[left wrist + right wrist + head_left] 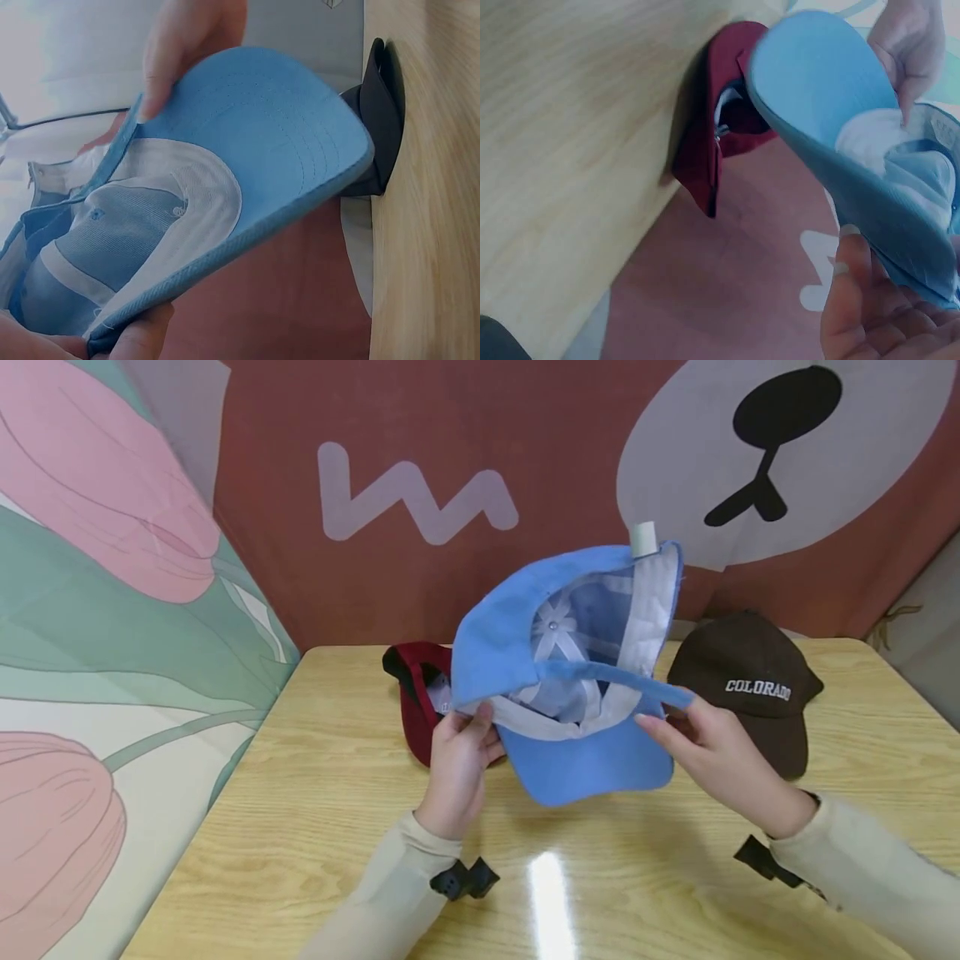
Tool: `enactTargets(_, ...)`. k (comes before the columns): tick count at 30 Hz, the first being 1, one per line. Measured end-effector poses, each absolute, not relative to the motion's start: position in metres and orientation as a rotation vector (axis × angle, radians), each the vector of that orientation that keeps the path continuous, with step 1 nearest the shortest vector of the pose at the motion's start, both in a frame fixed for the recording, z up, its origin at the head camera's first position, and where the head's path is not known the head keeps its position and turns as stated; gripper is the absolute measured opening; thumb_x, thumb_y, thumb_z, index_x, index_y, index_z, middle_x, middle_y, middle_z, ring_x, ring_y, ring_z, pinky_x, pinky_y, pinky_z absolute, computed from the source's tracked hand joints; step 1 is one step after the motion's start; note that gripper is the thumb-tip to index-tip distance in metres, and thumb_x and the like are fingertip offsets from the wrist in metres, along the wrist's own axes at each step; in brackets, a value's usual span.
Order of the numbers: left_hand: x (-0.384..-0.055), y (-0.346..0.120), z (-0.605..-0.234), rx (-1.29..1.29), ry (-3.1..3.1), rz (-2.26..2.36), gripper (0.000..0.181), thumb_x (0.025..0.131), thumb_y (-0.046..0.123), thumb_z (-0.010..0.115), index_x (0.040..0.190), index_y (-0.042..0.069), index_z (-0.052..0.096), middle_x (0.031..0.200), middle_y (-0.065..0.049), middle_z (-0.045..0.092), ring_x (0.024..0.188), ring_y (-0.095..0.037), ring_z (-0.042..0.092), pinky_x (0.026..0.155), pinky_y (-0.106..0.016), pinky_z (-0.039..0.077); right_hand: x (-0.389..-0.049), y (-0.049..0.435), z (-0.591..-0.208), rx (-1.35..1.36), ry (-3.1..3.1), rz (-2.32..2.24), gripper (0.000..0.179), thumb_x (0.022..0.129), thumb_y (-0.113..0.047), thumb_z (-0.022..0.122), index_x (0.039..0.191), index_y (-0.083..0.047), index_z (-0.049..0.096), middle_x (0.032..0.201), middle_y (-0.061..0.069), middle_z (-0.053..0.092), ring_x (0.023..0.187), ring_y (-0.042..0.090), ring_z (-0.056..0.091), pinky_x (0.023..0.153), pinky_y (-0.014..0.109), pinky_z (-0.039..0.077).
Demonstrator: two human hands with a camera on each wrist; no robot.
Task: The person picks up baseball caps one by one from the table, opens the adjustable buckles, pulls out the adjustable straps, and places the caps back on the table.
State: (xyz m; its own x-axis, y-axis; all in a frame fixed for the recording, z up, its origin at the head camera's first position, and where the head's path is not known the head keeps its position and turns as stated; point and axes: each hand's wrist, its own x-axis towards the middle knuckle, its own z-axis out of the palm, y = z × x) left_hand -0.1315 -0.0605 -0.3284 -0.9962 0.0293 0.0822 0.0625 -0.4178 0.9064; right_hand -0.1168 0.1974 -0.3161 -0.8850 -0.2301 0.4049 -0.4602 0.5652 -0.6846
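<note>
A light blue baseball cap (495, 635) is held up over the table, its white-lined inside turned toward me and its brim (592, 768) pointing down. With thumb and fingers my left hand (461, 768) pinches the cap's lower left edge. At the other side, my right hand (720, 752) grips the end of the blue back strap (615, 675), which stretches across the opening. A pale tag (643, 539) sticks up at the cap's top right edge. In the right wrist view, the right hand's fingers (847, 300) curl under the cap.
Behind the blue cap, a dark red cap (416, 710) lies on the wooden table (300, 793), partly hidden. To the right sits a dark brown cap (738, 652) lettered COLORADO. A printed cloth (420, 410) hangs along the table's back edge.
</note>
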Motion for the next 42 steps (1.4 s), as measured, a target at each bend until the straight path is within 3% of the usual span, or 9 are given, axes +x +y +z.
enactTargets(3,-0.132,-0.060,-0.328,-0.138,-1.676,-2.631,0.018,0.105,0.009,0.038,0.110,-0.004,0.048,0.072,-0.005,0.048,0.066,-0.011,0.055,0.070,-0.027,0.052,-0.114,0.196,-0.321,0.572,-2.559,1.227,0.017,0.097,-0.011,0.061,0.109,-0.001,0.056,0.065,-0.001,0.040,0.051,0.011,0.039,0.046,0.027,0.034)
enactTargets(10,-0.132,-0.060,-0.327,-0.127,-1.649,-2.646,0.018,0.105,0.009,0.038,0.110,-0.006,0.046,0.077,-0.006,0.047,0.066,-0.011,0.052,0.072,-0.028,0.051,-0.113,0.197,-0.336,0.551,-2.618,1.236,0.033,0.094,-0.008,0.064,0.122,0.005,0.053,0.065,-0.002,0.049,0.055,0.005,0.044,0.048,0.025,0.037)
enactTargets(15,-0.132,-0.061,-0.325,-0.127,-1.628,-2.660,0.023,0.105,0.009,0.037,0.118,-0.008,0.045,0.092,-0.008,0.052,0.077,-0.014,0.060,0.077,-0.029,0.052,-0.113,0.197,-0.343,0.552,-2.667,1.327,0.019,0.095,-0.008,0.063,0.107,0.005,0.056,0.068,0.001,0.061,0.057,0.007,0.055,0.049,0.026,0.042)
enactTargets(19,-0.131,-0.059,-0.326,-0.106,-1.633,-2.678,0.023,0.105,0.010,0.037,0.119,-0.007,0.044,0.095,-0.009,0.052,0.079,-0.014,0.060,0.076,-0.029,0.052,-0.111,0.197,-0.348,0.556,-2.692,1.391,0.015,0.096,-0.008,0.060,0.083,-0.001,0.059,0.060,-0.002,0.059,0.050,0.009,0.049,0.046,0.027,0.040)
enactTargets(23,-0.131,-0.057,-0.329,-0.070,-1.656,-2.688,0.018,0.105,0.009,0.037,0.112,-0.005,0.045,0.086,-0.006,0.050,0.070,-0.011,0.054,0.070,-0.025,0.051,-0.110,0.198,-0.352,0.581,-2.687,1.488,0.024,0.098,-0.007,0.057,0.074,-0.002,0.060,0.059,-0.003,0.061,0.051,0.010,0.055,0.049,0.028,0.046)
enactTargets(33,-0.130,-0.060,-0.329,-0.118,-1.710,-2.692,0.024,0.103,0.007,0.042,0.080,0.006,0.041,0.073,-0.003,0.040,0.064,-0.010,0.044,0.071,-0.026,0.046,-0.108,0.205,-0.361,0.541,-2.674,1.674,0.018,0.100,-0.005,0.052,0.090,0.009,0.056,0.063,0.006,0.066,0.056,0.016,0.064,0.055,0.032,0.054)
enactTargets(36,-0.129,-0.065,-0.329,-0.144,-1.753,-2.665,0.016,0.103,0.007,0.041,0.090,0.000,0.047,0.084,-0.007,0.051,0.075,-0.012,0.056,0.082,-0.030,0.050,-0.108,0.206,-0.363,0.518,-2.686,1.710,0.018,0.100,-0.006,0.051,0.093,0.010,0.055,0.064,0.007,0.066,0.057,0.016,0.064,0.055,0.032,0.054)
enactTargets(38,-0.128,-0.069,-0.329,-0.140,-1.781,-2.646,0.018,0.103,0.006,0.041,0.108,-0.006,0.053,0.102,-0.012,0.059,0.089,-0.015,0.063,0.089,-0.033,0.050,-0.108,0.208,-0.365,0.514,-2.693,1.722,0.019,0.100,-0.006,0.051,0.093,0.011,0.054,0.063,0.008,0.066,0.057,0.016,0.065,0.055,0.033,0.055)
enactTargets(42,-0.125,-0.077,-0.329,-0.145,-1.820,-2.618,0.040,0.103,0.007,0.040,0.140,-0.008,0.041,0.135,-0.022,0.053,0.114,-0.026,0.061,0.097,-0.035,0.047,-0.111,0.211,-0.371,0.516,-2.693,1.748,0.020,0.100,-0.008,0.052,0.093,0.011,0.053,0.062,0.008,0.066,0.055,0.016,0.065,0.054,0.034,0.055)
